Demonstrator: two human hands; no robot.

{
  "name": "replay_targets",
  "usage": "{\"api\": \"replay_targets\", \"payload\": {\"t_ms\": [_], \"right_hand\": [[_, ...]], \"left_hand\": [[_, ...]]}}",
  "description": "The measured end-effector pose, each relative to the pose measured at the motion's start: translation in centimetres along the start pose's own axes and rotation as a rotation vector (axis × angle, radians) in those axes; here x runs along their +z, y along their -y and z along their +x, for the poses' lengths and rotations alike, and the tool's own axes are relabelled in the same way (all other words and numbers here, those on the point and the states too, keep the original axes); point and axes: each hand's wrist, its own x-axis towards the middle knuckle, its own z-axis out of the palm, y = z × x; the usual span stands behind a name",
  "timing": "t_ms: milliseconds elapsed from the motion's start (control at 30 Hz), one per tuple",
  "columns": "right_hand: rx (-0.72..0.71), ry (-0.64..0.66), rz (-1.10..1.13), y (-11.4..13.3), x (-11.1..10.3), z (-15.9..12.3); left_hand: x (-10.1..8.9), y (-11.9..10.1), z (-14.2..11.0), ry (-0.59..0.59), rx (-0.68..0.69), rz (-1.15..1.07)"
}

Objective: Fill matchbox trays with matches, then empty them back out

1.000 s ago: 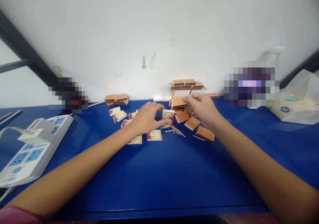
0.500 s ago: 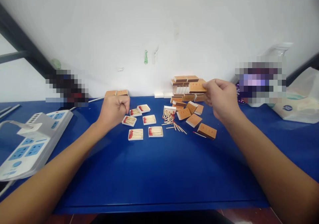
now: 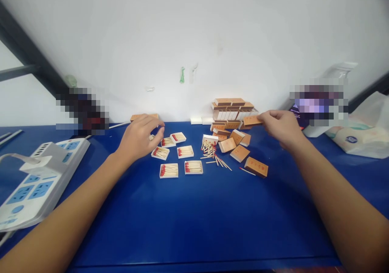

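My right hand point(image 3: 281, 128) pinches an orange matchbox point(image 3: 251, 121) by its right end, just in front of the stacked matchboxes point(image 3: 232, 103) against the wall. My left hand point(image 3: 142, 135) hovers at the left of the open trays, thumb and fingers apart and curved. Something pale shows beneath its fingers, too covered to make out. Several white matchbox trays point(image 3: 193, 167) filled with red-tipped matches lie to its right. Loose matches point(image 3: 212, 153) spill from a tilted white tray point(image 3: 210, 138) at the middle. Several orange matchboxes point(image 3: 240, 153) lie scattered right of them.
A white power strip point(image 3: 65, 180) with a plugged-in adapter lies on the left of the blue table point(image 3: 194, 220). More matchboxes point(image 3: 136, 117) sit behind my left hand. A tissue pack point(image 3: 361, 137) stands at the right, near a blurred-out screen.
My left hand has gone from a closed fist to parted fingers. My right hand has lowered the matchbox slightly, from before the stack's upper rows to its lower right. The view has shifted a little.
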Motion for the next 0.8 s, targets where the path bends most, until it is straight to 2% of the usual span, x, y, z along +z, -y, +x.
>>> {"api": "replay_targets", "payload": {"t_ms": [33,100,167,200,233,300,367,433,500,567,633,700,800], "right_hand": [[0.055,0.022,-0.011,0.0,-0.1,-0.1],[0.138,0.171,-0.018,-0.3,0.1,-0.1],[0.165,0.317,-0.062,-0.6,0.4,-0.1],[0.174,0.35,-0.111,-0.7,0.5,-0.1],[0.172,0.351,-0.169,-0.7,0.6,-0.1],[0.113,0.254,-0.294,-0.3,0.6,-0.2],[-0.026,0.128,-0.384,0.6,0.3,-0.5],[-0.19,0.092,-0.401,2.1,-0.1,-1.3],[-0.296,0.225,-0.339,3.6,-0.6,-2.4],[-0.324,0.456,-0.286,5.0,-0.8,-3.8],[-0.324,0.631,-0.303,6.0,-0.6,-5.0],[-0.332,0.709,-0.344,6.5,-0.1,-5.9],[-0.365,0.745,-0.43,6.8,1.1,-6.9]], "left_hand": [[0.0,0.1,0.0,-0.008,0.017,0.032],[0.0,0.5,0.0,-0.012,0.036,0.072],[0.0,0.9,-0.1,-0.015,0.056,0.098],[0.1,1.1,-0.1,-0.016,0.065,0.11],[0.1,1.3,-0.1,-0.017,0.072,0.12],[0.2,1.6,-0.1,-0.02,0.082,0.137],[0.2,1.8,-0.1,-0.028,0.087,0.144],[0.2,1.8,-0.1,-0.048,0.093,0.145],[0.2,1.7,-0.2,-0.062,0.101,0.148],[0.2,1.4,-0.3,-0.056,0.108,0.157],[0.3,0.9,-0.3,-0.044,0.107,0.163],[0.2,0.0,-0.1,-0.034,0.11,0.146],[0.2,-2.2,0.8,-0.001,0.098,0.076]]}}
